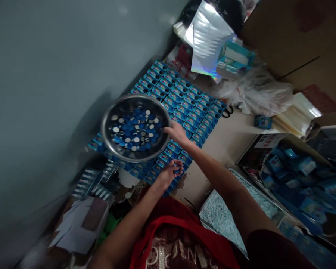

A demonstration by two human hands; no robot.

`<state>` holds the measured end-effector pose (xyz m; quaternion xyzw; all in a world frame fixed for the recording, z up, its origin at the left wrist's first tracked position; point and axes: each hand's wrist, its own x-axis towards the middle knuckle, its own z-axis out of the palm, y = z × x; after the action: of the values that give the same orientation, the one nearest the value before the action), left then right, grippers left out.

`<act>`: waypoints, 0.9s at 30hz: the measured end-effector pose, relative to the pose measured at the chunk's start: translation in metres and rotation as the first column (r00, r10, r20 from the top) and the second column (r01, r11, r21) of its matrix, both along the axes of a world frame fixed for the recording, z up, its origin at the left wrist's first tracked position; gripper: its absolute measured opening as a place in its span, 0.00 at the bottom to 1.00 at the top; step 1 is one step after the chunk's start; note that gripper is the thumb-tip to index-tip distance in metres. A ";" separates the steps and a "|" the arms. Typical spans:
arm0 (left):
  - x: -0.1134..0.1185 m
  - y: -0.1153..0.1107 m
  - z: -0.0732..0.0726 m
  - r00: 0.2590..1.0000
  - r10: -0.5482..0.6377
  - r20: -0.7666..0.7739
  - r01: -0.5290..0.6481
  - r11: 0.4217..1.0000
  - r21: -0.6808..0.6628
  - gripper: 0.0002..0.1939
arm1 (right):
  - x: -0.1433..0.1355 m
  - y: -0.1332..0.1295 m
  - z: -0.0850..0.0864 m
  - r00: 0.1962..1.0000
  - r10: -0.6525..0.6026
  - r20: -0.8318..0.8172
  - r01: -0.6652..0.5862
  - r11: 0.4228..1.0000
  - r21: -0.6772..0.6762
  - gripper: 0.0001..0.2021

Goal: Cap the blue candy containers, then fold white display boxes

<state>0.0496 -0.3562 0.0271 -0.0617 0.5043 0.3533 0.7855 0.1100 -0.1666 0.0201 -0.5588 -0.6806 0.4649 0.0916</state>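
Note:
A round metal bowl point(104, 139) holds many small blue and white discs point(136, 127). My right hand point(177, 133) grips its right rim, thumb over the edge. Beneath and around the bowl, small blue printed boxes point(194, 112) lie in tight rows, several with a round dark or blue spot at one end. Just below the bowl, over the near rows, is my left hand point(169, 175), palm turned up and fingers curled. Something small seems to lie in its palm, too blurred to name.
A wall point(44, 74) runs along the left. Clear plastic bags point(257, 93), shiny sheets point(210, 41) and black scissor handles point(227, 111) lie beyond the rows. At right are a carton of blue packs point(296, 175) and a tray of pale blue bits point(221, 209). Papers point(78, 224) lie lower left.

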 end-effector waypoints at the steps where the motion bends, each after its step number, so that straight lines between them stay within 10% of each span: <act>1: -0.003 -0.005 0.005 0.999 -0.035 0.021 0.035 0.999 0.013 0.10 | 0.028 0.001 0.005 0.991 -0.122 -0.048 0.119 0.991 -0.055 0.09; 6: -0.025 -0.015 0.024 0.981 -0.164 0.099 0.155 0.983 0.094 0.11 | 0.186 -0.002 0.030 0.868 -0.493 -0.058 0.486 0.868 -0.102 0.11; 12: -0.058 0.050 0.021 0.950 0.311 -0.037 -0.302 0.941 0.153 0.03 | 0.264 0.013 0.036 0.764 -0.626 0.158 0.628 0.777 0.037 0.18; 16: -0.069 0.115 0.008 0.892 0.450 -0.047 -0.433 0.878 0.203 0.05 | 0.213 0.020 0.060 0.684 -0.607 0.405 0.285 0.733 0.617 0.25; 18: -0.072 0.140 0.002 0.893 0.448 -0.038 -0.428 0.873 0.232 0.04 | 0.157 0.014 0.067 0.821 -0.459 0.339 0.083 0.684 0.724 0.17; 20: -0.077 0.157 -0.003 0.906 0.421 -0.030 -0.401 0.880 0.255 0.05 | 0.092 0.007 0.064 0.973 -0.100 0.209 -0.058 0.767 0.639 0.11; 22: -0.085 0.168 -0.006 0.918 0.395 -0.032 -0.374 0.891 0.258 0.06 | 0.034 0.004 0.052 0.962 0.202 0.184 -0.272 0.782 0.561 0.14; 27: -0.116 0.182 -0.016 0.939 0.329 -0.103 -0.292 0.918 0.268 0.08 | -0.031 0.025 0.023 0.895 0.420 0.150 -0.440 0.775 0.453 0.19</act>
<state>-0.0660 -0.1741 0.0108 -0.0162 0.4960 0.5375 0.6818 0.0789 -0.1413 0.0427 -0.3578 -0.8846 0.2805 0.1035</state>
